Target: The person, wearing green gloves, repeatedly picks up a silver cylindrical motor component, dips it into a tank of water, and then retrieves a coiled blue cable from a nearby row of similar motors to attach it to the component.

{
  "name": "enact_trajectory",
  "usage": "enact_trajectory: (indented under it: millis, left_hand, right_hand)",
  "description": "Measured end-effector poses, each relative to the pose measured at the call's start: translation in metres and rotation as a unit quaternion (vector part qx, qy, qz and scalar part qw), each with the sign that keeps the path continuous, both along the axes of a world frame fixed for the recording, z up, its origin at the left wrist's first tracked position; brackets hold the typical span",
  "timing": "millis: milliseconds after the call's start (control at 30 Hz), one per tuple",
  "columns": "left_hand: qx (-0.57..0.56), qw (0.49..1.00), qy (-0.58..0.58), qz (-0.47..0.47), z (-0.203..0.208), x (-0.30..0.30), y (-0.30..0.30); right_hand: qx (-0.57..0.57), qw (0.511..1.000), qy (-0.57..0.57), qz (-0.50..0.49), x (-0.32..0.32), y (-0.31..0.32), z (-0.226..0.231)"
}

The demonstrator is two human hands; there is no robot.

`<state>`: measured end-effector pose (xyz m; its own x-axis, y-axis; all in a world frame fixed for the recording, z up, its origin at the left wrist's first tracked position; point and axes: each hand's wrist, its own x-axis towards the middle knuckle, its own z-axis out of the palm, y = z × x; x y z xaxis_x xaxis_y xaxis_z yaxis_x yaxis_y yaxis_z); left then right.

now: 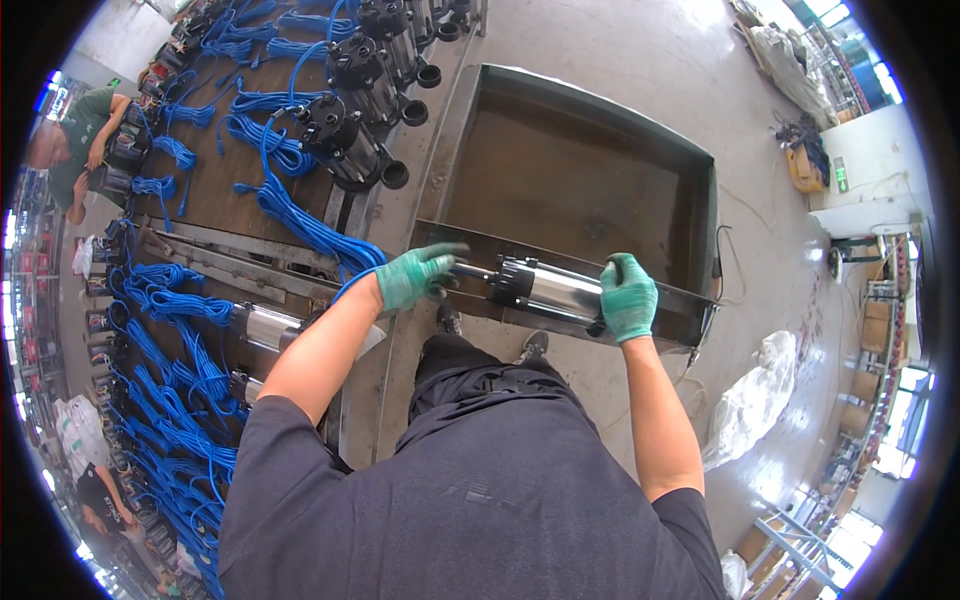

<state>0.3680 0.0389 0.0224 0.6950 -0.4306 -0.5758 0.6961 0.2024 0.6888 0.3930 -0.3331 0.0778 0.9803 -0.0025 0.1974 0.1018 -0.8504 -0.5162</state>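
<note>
A submersible pump point(552, 290) with a shiny steel body and black end pieces lies sideways across the near edge of a metal water tank point(560, 86). My right hand point(630, 298), in a green glove, grips its right end, with some fingers hidden behind it. At the other end, a thin shaft-like piece point(470, 270) points toward my left hand point(408, 277). That hand, also gloved in green, is beside the piece with fingers stretched apart and slightly blurred; whether it touches is unclear. Brownish water point(570, 180) fills the tank beyond the pump.
Several upright pumps point(345, 140) with black outlets stand left of the tank. Coiled blue cables point(310, 225) cover the bench point(270, 190). Another steel pump point(268, 327) lies near my left forearm. Clear plastic sheeting point(752, 400) rests on the floor. A co-worker point(85, 140) is at the far left.
</note>
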Motion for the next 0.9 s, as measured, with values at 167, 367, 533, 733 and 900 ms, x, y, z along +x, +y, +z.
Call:
enact_trajectory:
  millis: [167, 367, 533, 733, 900]
  left_hand:
    - [0.403, 0.813, -0.324, -0.265, -0.024, 0.018, 0.012]
    - [0.367, 0.896, -0.200, -0.154, -0.012, 0.014, -0.004]
    - [0.076, 0.991, -0.096, -0.061, -0.024, -0.002, 0.008]
    - [0.520, 0.734, -0.385, -0.207, -0.020, 0.009, -0.002]
    - [0.563, 0.689, -0.372, -0.262, -0.016, 0.017, -0.002]
  right_hand:
    - [0.006, 1.000, -0.009, 0.007, 0.000, 0.001, 0.000]
    - [-0.002, 1.000, -0.009, 0.004, 0.001, -0.001, -0.003]
    - [0.006, 1.000, -0.003, 0.003, 0.000, -0.002, -0.002]
    - [0.001, 1.000, -0.003, 0.002, 0.000, -0.002, -0.005]
    - [-0.002, 1.000, -0.003, 0.002, 0.001, -0.003, -0.004]
